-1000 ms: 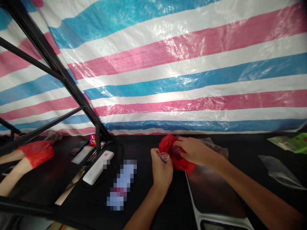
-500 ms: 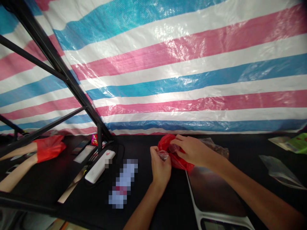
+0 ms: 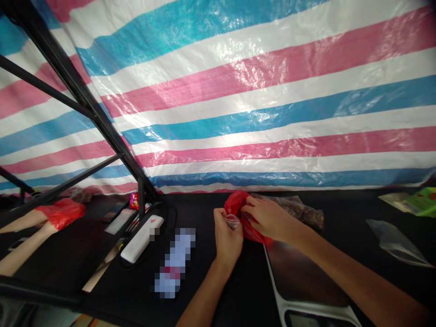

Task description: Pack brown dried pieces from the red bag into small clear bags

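Observation:
My left hand (image 3: 229, 238) is closed, its thumb and fingers pinching a small clear plastic bag (image 3: 232, 220). Just beyond and to the right lies a crumpled red plastic bag (image 3: 237, 200), against the left hand's fingers. Into its folds reaches my right hand (image 3: 269, 219), fingers curled together; what they grip is hidden by the bag and the hand. Under the right forearm sits a digital scale (image 3: 306, 277) with a dark plate and a display at its near edge. Behind the right hand rests a clear bag with brown contents (image 3: 308, 213).
A white power strip (image 3: 141, 239) and a blurred-out item (image 3: 175, 263) lie left of my hands. Flat clear bags (image 3: 397, 243) and a green packet (image 3: 424, 203) lie right. Black frame bars (image 3: 112, 141) stand left; beyond them another person's hands hold a red bag (image 3: 64, 213).
My right hand has moved slightly left and deeper into the red bag; the translucent piece by its fingers no longer shows. My left hand stays put. The other person's red bag has shifted left.

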### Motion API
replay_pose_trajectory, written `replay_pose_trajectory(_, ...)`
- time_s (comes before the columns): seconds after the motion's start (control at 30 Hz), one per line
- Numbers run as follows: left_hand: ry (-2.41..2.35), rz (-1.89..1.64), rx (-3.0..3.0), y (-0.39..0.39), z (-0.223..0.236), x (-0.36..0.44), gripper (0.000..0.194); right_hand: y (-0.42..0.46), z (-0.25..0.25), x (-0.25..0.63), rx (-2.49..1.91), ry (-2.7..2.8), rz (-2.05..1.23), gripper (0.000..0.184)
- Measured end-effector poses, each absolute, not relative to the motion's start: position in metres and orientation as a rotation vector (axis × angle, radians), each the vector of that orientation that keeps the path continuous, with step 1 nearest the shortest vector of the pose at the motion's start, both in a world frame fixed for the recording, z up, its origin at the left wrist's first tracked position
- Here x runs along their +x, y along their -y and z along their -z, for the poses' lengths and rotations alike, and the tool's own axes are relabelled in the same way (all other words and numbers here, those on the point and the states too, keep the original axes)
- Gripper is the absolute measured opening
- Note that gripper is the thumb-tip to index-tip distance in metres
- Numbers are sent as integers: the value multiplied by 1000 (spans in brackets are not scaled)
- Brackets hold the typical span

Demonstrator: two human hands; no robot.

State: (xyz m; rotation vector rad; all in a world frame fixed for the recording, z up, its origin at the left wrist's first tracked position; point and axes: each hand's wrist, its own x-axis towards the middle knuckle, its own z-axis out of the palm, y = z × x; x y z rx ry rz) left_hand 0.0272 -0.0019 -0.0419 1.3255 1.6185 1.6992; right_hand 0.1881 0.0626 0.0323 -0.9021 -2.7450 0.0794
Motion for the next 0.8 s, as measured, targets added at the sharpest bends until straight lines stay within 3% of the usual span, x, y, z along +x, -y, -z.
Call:
replay_pose_trajectory(0.23, -1886, -1577, 1286, 3, 33, 26, 35, -66, -47, 196, -880, 2637, -32, 25)
replay_pose_trajectory(0.4, -1853, -1523, 1337, 6, 32, 31, 35, -66, -38, 185, -834, 2593, 28, 31)
replay_pose_trajectory(0.57, -1918, -1526, 1348, 4, 31, 29, 32, -66, -26, 187, -972, 2779, -105, 21)
replay_pose_trajectory(0.8, -1834, -1559, 1325, 1, 32, 25, 30, -64, -52, 202, -958, 2711, -75, 23)
